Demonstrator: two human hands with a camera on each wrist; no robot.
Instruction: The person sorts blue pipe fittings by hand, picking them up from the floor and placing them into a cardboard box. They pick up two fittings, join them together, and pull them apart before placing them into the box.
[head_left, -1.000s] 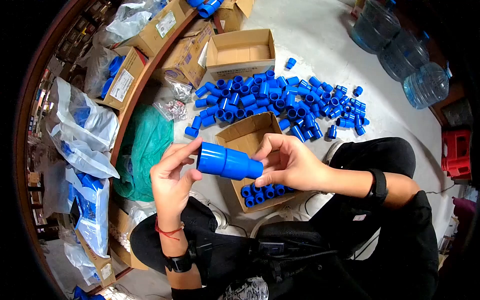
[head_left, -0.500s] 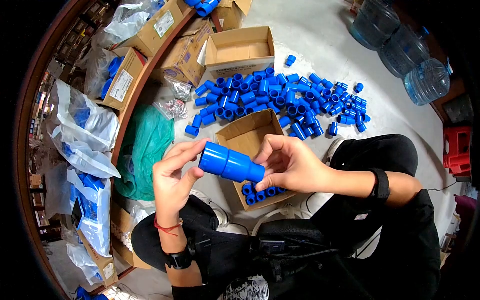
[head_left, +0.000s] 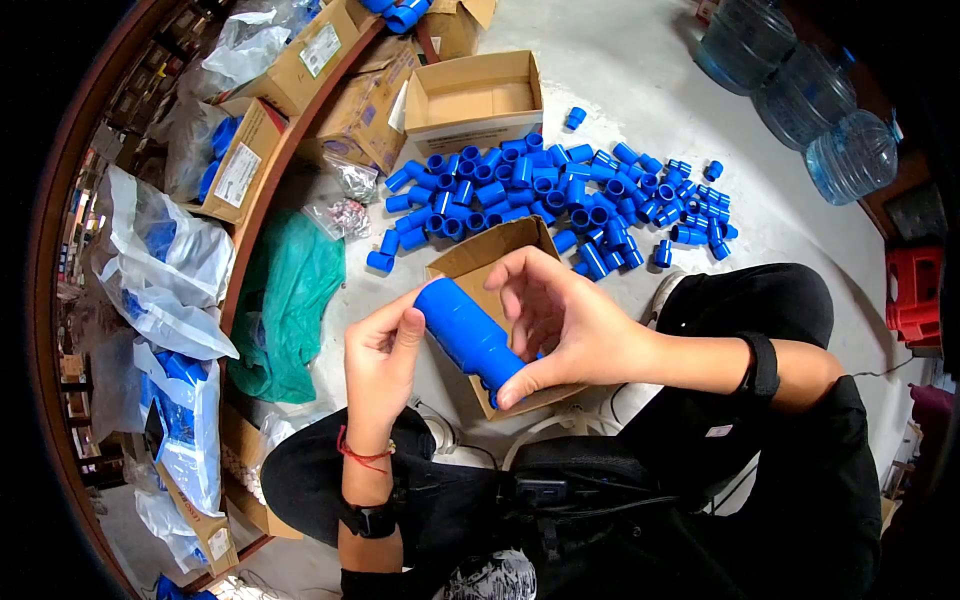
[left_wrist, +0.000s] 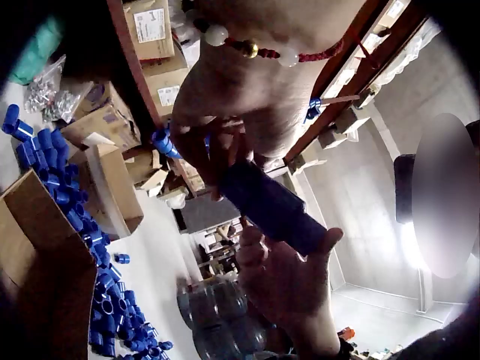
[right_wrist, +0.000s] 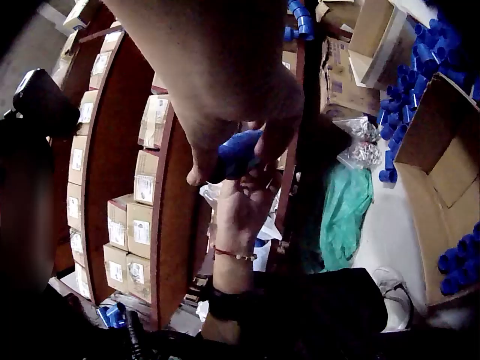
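Observation:
Between both hands, above an open cardboard box (head_left: pixel 455 262), is a blue stepped pipe fitting (head_left: pixel 465 332), tilted with its wide end up and to the left. My left hand (head_left: pixel 382 360) grips that wide end between thumb and fingers. At the narrower lower end, my right hand (head_left: pixel 580 325) holds the fitting, thumb on the near side and its other fingers partly hidden behind. The left wrist view shows the fitting (left_wrist: pixel 274 206) as a dark shape spanning the two hands. Small blue fittings (right_wrist: pixel 457 264) lie inside the box in the right wrist view.
A big pile of blue fittings (head_left: pixel 520 170) spreads over the floor beyond the box. Behind it stands another open carton (head_left: pixel 475 130). Shelves with boxes and bags line the left, beside a green plastic bag (head_left: pixel 290 310). Large water bottles (head_left: pixel 850 160) stand at the right.
The fitting has swung from nearly level to a steeper tilt, its narrow end dropping toward me. My left hand has shifted right and closed in on the wide end; the right fingers have spread somewhat.

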